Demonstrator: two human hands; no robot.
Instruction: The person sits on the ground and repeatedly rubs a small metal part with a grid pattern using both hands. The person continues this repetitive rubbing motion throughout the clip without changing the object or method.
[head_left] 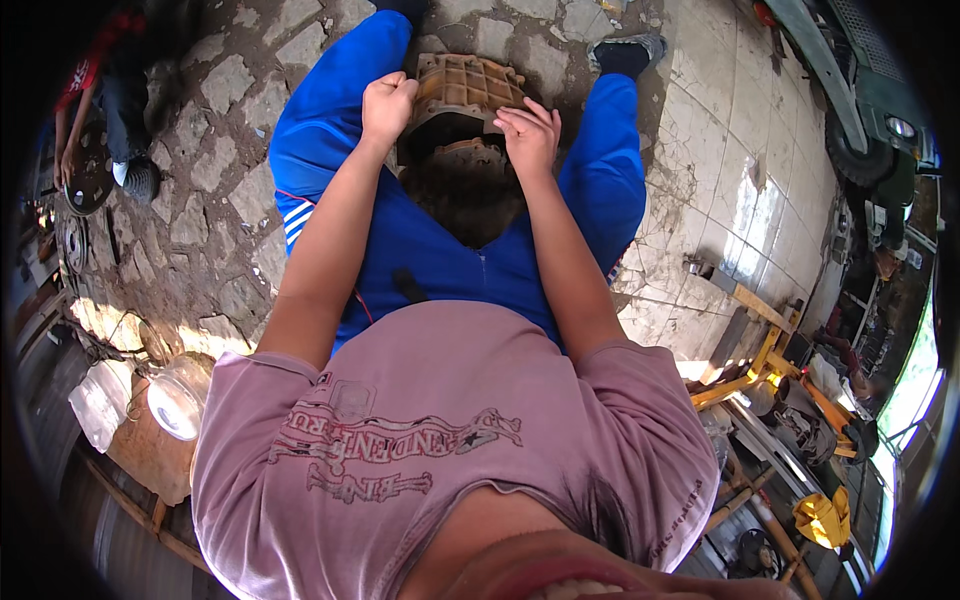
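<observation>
A rusty brown ribbed metal housing [468,82], like a gearbox casing, stands on the ground between my knees, its dark hollow side facing me. My left hand [388,108] is closed in a fist by the housing's left edge. Whatever its fingers may hold is hidden. At the opposite edge is my right hand [530,135], with its fingers stretched out over the rim and apparently touching it. A smaller rough metal edge [470,152] shows lower down, nearer to me, above a dark patch of ground.
Uneven stone paving [225,85] lies to the left, pale cracked tiles [715,150] to the right. Another person [120,100] works at the far left over a round dark metal part [90,180]. A green vehicle [885,100] stands far right. Tools and a yellow frame [765,355] clutter the right.
</observation>
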